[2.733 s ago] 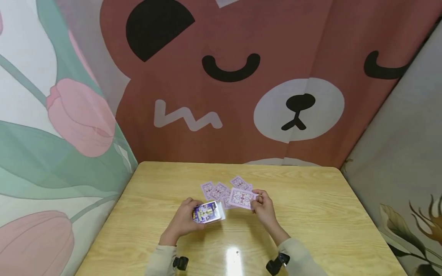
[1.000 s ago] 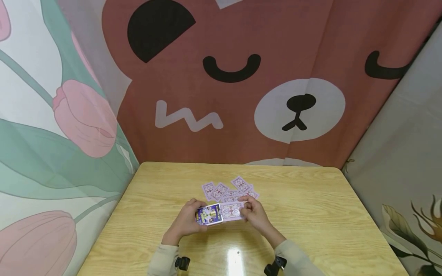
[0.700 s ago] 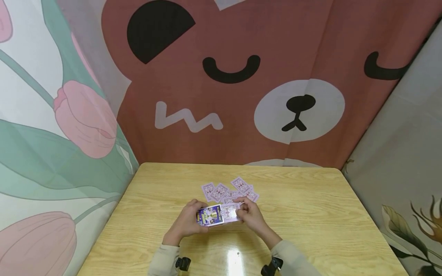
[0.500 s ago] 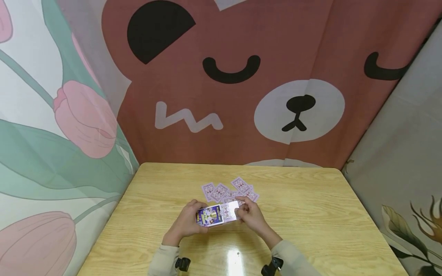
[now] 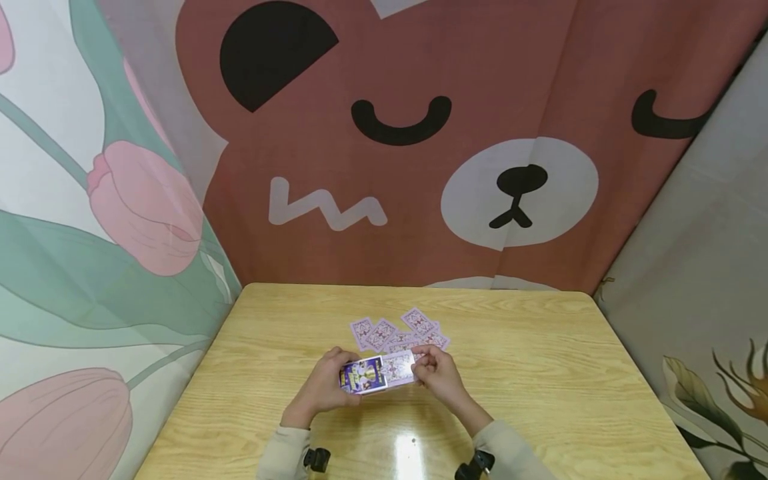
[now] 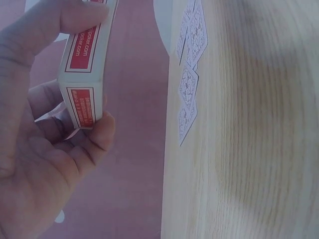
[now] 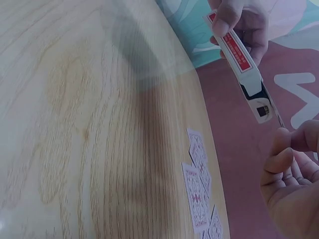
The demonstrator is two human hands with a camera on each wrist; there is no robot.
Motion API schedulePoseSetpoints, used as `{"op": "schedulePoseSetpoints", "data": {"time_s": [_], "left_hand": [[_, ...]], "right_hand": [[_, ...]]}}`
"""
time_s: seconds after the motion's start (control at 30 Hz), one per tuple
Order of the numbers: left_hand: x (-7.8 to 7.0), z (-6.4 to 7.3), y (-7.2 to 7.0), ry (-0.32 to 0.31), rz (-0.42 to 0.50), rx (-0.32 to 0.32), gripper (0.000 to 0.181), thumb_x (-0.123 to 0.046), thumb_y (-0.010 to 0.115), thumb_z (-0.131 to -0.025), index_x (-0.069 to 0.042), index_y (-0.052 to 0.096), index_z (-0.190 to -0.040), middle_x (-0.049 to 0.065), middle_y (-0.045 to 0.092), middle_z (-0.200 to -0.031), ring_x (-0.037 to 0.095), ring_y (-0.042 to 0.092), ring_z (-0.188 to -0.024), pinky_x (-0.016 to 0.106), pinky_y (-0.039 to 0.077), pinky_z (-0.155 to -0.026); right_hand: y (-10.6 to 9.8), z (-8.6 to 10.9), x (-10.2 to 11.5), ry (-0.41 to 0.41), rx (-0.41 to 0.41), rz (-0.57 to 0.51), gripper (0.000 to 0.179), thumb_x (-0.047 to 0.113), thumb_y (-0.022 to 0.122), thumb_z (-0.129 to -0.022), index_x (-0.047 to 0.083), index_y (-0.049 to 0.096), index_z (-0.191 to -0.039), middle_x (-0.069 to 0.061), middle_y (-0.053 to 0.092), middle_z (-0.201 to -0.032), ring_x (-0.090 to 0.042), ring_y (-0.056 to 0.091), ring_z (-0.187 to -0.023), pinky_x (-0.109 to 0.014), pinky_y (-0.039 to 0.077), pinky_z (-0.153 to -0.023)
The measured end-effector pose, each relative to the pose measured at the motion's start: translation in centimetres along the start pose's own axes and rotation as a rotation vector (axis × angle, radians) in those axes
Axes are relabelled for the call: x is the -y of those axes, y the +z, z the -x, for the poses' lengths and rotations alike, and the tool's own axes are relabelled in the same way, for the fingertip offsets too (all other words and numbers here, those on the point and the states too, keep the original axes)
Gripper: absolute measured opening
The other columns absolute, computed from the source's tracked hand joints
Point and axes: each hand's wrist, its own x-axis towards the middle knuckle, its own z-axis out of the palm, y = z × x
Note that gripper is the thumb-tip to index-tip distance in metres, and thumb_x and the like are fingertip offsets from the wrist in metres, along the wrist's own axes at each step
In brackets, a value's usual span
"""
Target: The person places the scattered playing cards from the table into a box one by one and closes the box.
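Observation:
My left hand [image 5: 321,385] grips a playing-card box [image 5: 362,375] with a purple and yellow front, held above the table. Red-and-white printed sides of the box [image 6: 82,57] face the left wrist view, with thumb and fingers around it. A patterned playing card [image 5: 397,368] sticks out from the box's right end. My right hand [image 5: 443,380] pinches the card's outer end between thumb and finger. From the right wrist view the card shows edge-on beside the box's end flap [image 7: 260,110]. Several cards [image 5: 380,335] lie face down, partly overlapping, just beyond the hands.
The wooden table [image 5: 528,373] reaches back to a brown curtain [image 5: 408,247] printed with a bear. A floral cloth [image 5: 144,207] hangs at the left and a pale one [image 5: 708,220] at the right. A black wrist camera sits at each sleeve.
Earlier my right hand held a loose card over the pile; it now rests there at the right. The hand came back to the box and pinches another card, now sticking out slightly less than 1.0 s ago.

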Motion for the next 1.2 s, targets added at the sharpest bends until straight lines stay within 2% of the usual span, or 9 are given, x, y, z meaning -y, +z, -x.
{"op": "schedulePoseSetpoints", "data": {"time_s": [0.13,0.5,0.73,0.83,0.97,1.1,1.2], "left_hand": [[0.0,0.1,0.0,0.003,-0.009,0.000,0.061,-0.017,0.086,-0.048,-0.007,0.063,-0.104,-0.007,0.053,-0.093,0.011,0.049,-0.083,0.031,0.046,-0.075],[-0.1,0.0,0.0,-0.007,0.006,0.009,0.063,-0.017,0.087,-0.048,-0.007,0.063,-0.105,-0.006,0.053,-0.093,0.011,0.049,-0.083,0.030,0.047,-0.076],[-0.1,0.2,0.1,-0.005,0.007,0.014,0.062,-0.016,0.087,-0.048,-0.007,0.063,-0.104,-0.007,0.052,-0.092,0.011,0.050,-0.082,0.031,0.047,-0.076],[-0.1,0.3,0.0,-0.010,0.012,0.018,0.063,-0.016,0.087,-0.048,-0.007,0.063,-0.105,-0.006,0.053,-0.093,0.012,0.050,-0.083,0.031,0.047,-0.076],[-0.2,0.3,0.0,-0.010,0.011,0.011,0.063,-0.015,0.086,-0.047,-0.007,0.063,-0.105,-0.007,0.052,-0.093,0.011,0.049,-0.082,0.031,0.047,-0.076],[-0.2,0.3,-0.1,0.000,0.006,0.005,0.063,-0.016,0.087,-0.047,-0.007,0.063,-0.105,-0.008,0.052,-0.092,0.010,0.049,-0.082,0.030,0.047,-0.075],[-0.1,0.3,-0.1,0.007,0.009,0.005,0.063,-0.016,0.087,-0.047,-0.007,0.063,-0.104,-0.008,0.052,-0.092,0.010,0.049,-0.082,0.030,0.047,-0.075]], "right_hand": [[0.6,-0.1,-0.1,-0.021,0.025,-0.012,0.033,-0.019,0.050,-0.074,-0.020,0.050,-0.107,-0.011,0.055,-0.070,-0.012,0.050,-0.051,-0.019,0.042,-0.046],[2.1,-0.1,0.2,-0.006,0.088,0.008,0.030,-0.015,0.055,-0.078,-0.017,0.051,-0.108,-0.010,0.055,-0.070,-0.012,0.051,-0.052,-0.019,0.044,-0.047],[1.8,-0.5,-1.6,-0.048,0.100,0.005,0.029,-0.016,0.056,-0.078,-0.017,0.051,-0.107,-0.009,0.055,-0.068,-0.014,0.051,-0.050,-0.025,0.046,-0.045],[1.2,-0.9,-2.5,-0.068,0.155,0.047,0.034,-0.012,0.057,-0.079,-0.016,0.050,-0.112,-0.007,0.056,-0.071,-0.013,0.054,-0.055,-0.031,0.050,-0.050],[0.0,-1.2,-2.2,-0.130,0.283,0.146,0.048,-0.010,0.060,-0.076,-0.014,0.045,-0.121,-0.012,0.057,-0.077,-0.011,0.054,-0.062,-0.026,0.050,-0.056],[-0.7,-1.2,-0.9,-0.190,0.414,0.189,0.053,-0.014,0.062,-0.074,-0.016,0.043,-0.124,-0.020,0.055,-0.079,-0.010,0.049,-0.062,-0.018,0.043,-0.055],[-0.7,-1.1,0.3,-0.203,0.466,0.208,0.051,-0.015,0.061,-0.074,-0.017,0.045,-0.122,-0.023,0.054,-0.078,-0.011,0.048,-0.061,-0.018,0.042,-0.055]]}}
